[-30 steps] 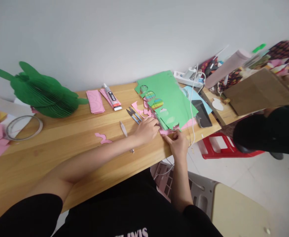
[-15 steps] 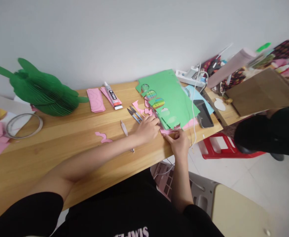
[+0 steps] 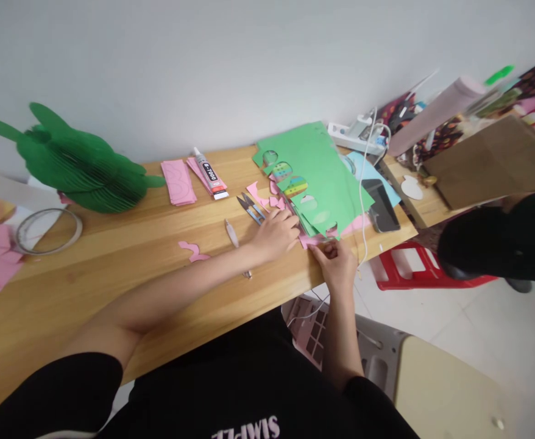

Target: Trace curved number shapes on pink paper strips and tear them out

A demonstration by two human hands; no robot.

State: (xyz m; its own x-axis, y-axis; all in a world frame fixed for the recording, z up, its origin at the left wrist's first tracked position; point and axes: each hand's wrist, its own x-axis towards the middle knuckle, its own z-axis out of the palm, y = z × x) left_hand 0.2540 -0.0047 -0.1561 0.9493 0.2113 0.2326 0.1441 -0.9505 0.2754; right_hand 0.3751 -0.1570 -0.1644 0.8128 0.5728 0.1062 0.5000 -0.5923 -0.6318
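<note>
My left hand (image 3: pixel 274 233) rests on the wooden table (image 3: pixel 112 268), fingers curled against the near edge of a stack of green paper sheets (image 3: pixel 317 174) with round holes cut in them. My right hand (image 3: pixel 336 262) pinches a pink paper piece (image 3: pixel 311 241) that sticks out from under the green stack at the table's front edge. Small thread snips (image 3: pixel 249 207) lie just beyond my left hand, among pink paper scraps (image 3: pixel 261 196).
A glue tube (image 3: pixel 208 175) and pink paper strips (image 3: pixel 178 182) lie farther back. A green honeycomb paper figure (image 3: pixel 75 167) and a tape ring (image 3: pixel 48 230) sit at the left. A phone (image 3: pixel 381 207), power strip (image 3: pixel 356 135), red stool (image 3: pixel 414 271) and another person's dark clothing (image 3: pixel 500 244) are at the right.
Both hands stay at the green stack's near edge. The view has shifted slightly, so everything sits a little higher and to the right.
</note>
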